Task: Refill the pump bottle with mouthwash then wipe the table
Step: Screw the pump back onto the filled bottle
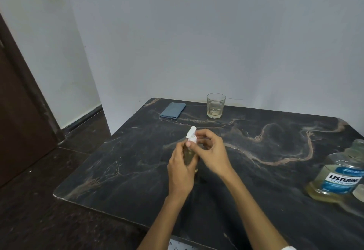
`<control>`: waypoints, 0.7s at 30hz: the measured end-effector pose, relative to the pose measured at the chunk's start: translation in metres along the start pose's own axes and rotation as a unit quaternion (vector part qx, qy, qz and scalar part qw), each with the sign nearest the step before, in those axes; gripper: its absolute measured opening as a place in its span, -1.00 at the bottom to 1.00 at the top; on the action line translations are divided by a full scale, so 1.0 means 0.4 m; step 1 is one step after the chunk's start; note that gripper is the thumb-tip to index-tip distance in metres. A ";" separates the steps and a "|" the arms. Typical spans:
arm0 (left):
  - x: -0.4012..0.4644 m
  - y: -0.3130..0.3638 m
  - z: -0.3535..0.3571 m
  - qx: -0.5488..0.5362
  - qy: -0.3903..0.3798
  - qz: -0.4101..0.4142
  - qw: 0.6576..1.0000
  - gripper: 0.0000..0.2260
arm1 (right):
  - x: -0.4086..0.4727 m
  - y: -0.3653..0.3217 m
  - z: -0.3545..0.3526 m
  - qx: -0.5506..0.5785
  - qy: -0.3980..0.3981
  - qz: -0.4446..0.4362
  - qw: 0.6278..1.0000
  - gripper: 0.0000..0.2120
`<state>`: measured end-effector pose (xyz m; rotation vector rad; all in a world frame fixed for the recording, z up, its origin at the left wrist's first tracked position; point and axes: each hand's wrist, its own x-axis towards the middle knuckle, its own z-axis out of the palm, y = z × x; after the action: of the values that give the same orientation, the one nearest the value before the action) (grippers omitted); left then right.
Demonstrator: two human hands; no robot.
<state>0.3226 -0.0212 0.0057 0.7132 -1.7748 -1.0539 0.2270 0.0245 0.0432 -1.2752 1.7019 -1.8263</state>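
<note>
Our left hand (pixel 182 168) grips the pump bottle (pixel 189 154) mid-surface while our right hand (pixel 211 154) pinches its white cap (pixel 191 135), so filling looks nearly finished, and the cloth (pixel 173 110) at the far-left corner awaits wiping.

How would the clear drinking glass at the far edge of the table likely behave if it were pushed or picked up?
The clear drinking glass looks rigid and breakable, so it probably wants a gentle grip. Only a little pale liquid sits at its bottom, so it is likely light. Upright on the smooth dark marble-patterned table, it would probably slide rather than tip if pushed low.
</note>
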 end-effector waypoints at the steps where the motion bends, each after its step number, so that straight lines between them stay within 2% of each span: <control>1: 0.000 0.001 0.000 0.001 -0.001 -0.002 1.000 -0.74 | -0.001 0.003 0.008 0.007 0.020 0.004 1.000 -0.76; 6: 0.001 0.007 -0.006 0.008 -0.008 0.001 1.000 -0.70 | -0.016 0.022 0.040 0.000 0.088 0.016 0.996 -0.62; 10: 0.004 0.008 -0.009 0.001 -0.022 0.006 1.000 -0.68 | -0.030 0.028 0.045 -0.020 0.071 -0.015 0.997 -0.48; 14: 0.006 0.001 -0.009 -0.004 -0.025 -0.003 1.000 -0.67 | -0.031 0.028 0.046 0.007 0.098 -0.011 0.995 -0.63; 16: 0.008 -0.001 -0.009 -0.004 -0.029 -0.007 1.000 -0.66 | -0.031 0.031 0.045 0.007 0.117 -0.002 0.993 -0.60; 21: 0.008 -0.002 -0.007 -0.023 -0.035 -0.010 0.999 -0.71 | -0.033 0.030 0.050 0.043 0.102 0.007 0.994 -0.44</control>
<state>0.3238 -0.0253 0.0072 0.6738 -1.8014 -1.1419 0.2456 0.0193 0.0248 -1.0715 1.7076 -2.0568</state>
